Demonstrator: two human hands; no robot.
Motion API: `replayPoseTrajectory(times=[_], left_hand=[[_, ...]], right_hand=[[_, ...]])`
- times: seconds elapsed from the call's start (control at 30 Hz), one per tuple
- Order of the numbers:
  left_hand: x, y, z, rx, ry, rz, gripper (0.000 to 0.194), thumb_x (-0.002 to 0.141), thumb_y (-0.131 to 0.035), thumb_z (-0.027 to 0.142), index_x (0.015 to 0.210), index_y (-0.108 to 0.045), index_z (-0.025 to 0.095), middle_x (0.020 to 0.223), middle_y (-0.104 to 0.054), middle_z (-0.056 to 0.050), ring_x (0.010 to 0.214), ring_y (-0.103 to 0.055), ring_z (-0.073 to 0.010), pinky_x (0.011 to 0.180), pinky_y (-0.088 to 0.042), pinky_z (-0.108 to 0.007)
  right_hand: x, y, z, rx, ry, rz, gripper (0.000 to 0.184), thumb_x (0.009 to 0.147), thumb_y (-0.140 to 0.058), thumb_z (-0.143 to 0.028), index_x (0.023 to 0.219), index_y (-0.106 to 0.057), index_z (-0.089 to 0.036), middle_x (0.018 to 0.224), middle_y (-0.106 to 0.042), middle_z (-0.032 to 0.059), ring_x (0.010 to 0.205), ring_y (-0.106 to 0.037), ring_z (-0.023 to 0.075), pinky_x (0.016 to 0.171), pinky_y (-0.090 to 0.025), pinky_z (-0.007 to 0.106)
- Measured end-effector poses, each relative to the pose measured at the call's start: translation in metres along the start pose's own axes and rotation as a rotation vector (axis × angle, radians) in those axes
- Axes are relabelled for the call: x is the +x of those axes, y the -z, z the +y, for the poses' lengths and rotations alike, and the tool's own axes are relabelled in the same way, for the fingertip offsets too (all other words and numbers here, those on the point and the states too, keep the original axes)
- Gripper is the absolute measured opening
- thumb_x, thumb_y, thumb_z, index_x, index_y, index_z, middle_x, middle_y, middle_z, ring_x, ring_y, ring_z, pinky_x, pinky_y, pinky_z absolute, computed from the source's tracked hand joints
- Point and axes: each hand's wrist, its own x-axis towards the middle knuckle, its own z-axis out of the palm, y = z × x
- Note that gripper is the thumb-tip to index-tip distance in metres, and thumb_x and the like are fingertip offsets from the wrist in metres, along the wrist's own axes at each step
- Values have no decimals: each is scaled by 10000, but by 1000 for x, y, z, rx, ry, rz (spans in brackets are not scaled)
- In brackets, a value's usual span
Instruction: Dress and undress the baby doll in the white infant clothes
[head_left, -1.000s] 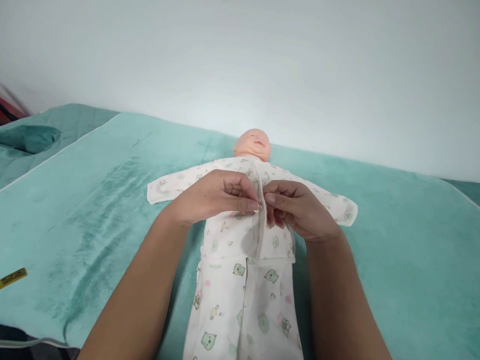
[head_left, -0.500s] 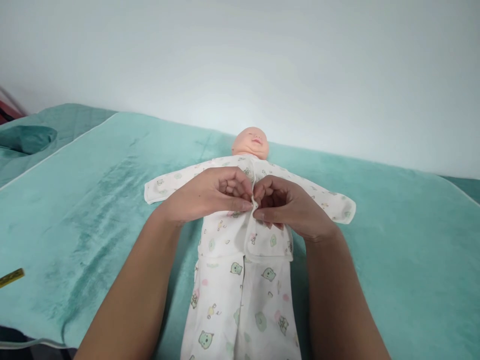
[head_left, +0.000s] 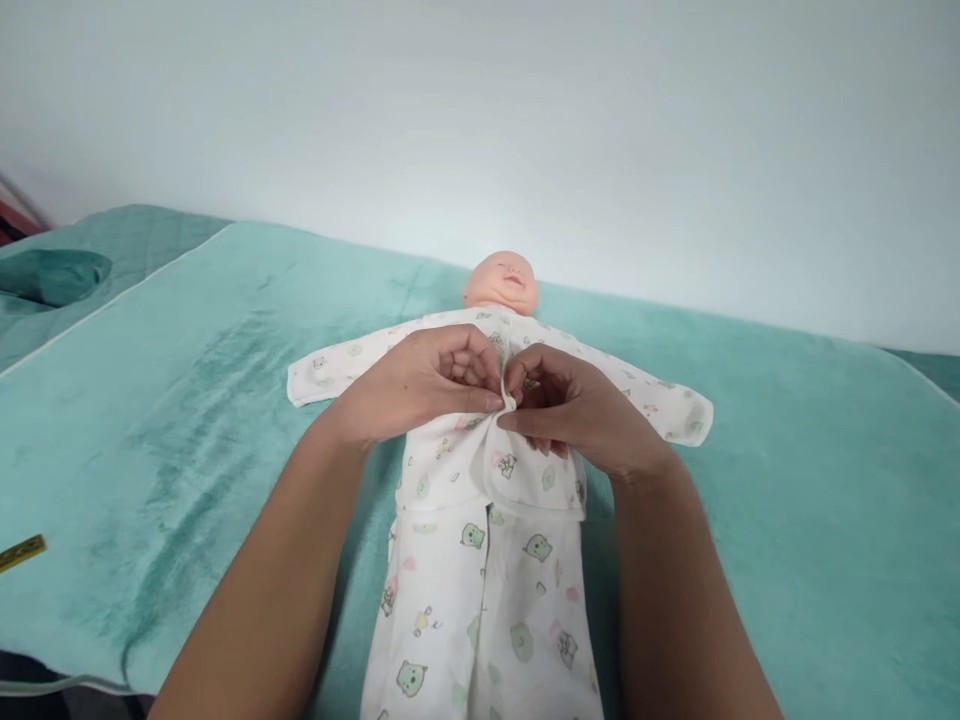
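Note:
A baby doll [head_left: 501,280] lies on its back, dressed in a white baby jacket [head_left: 442,470] and matching trousers [head_left: 517,620], both printed with green bears. Its sleeves stretch out to both sides. My left hand [head_left: 431,385] pinches one front edge of the jacket at chest height between thumb and fingers. Close beside it, my right hand [head_left: 574,405] pinches the opposite edge, its thumb and forefinger almost touching the left fingertips. The cloth is drawn up into folds where the edges meet. Any fastener there is hidden by my fingers.
A teal plush blanket [head_left: 202,430] covers the surface beneath the doll. Behind stands a pale wall [head_left: 480,120]. At the left edge lies a yellow strip with dark marks [head_left: 22,552]. A darker teal fabric piece [head_left: 56,277] sits at the far left.
The jacket's front edges are pulled closer together and the cloth below is more puckered. My right thumb has shifted slightly left, toward the left fingertips.

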Motion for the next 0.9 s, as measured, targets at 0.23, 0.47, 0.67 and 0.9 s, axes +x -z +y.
replayPoseTrajectory(times=[0.23,0.47,0.67,0.9], left_hand=[[-1,-2,2,59,3,46,210,731,-737,348,815,-644,179,734,-639,-4,668,-568,-111,590,-441,-229],[-5,3,8,257,21,-9,270,824,-625,429,728,-702,188,599,-529,7,528,-409,-88,474,-279,-245],[-5,-3,10,312,56,34,243,798,-644,436,765,-672,196,640,-544,10,544,-429,-89,467,-304,-218],[-6,-3,9,350,83,57,133,796,-610,323,794,-667,203,688,-562,6,572,-449,-94,481,-319,-212]], right_hand=[[1,-4,0,-99,1,71,283,721,-773,-276,866,-539,-209,563,-488,-87,446,-472,55,383,-349,165],[2,-4,0,-107,54,61,207,752,-695,-212,849,-513,-219,584,-463,-92,434,-447,48,378,-352,167],[3,-9,0,-95,31,86,190,747,-658,-186,814,-484,-218,630,-471,-82,452,-419,39,380,-330,164],[3,-9,-1,-76,39,71,197,735,-650,-188,799,-466,-220,634,-448,-80,456,-427,45,382,-330,177]])
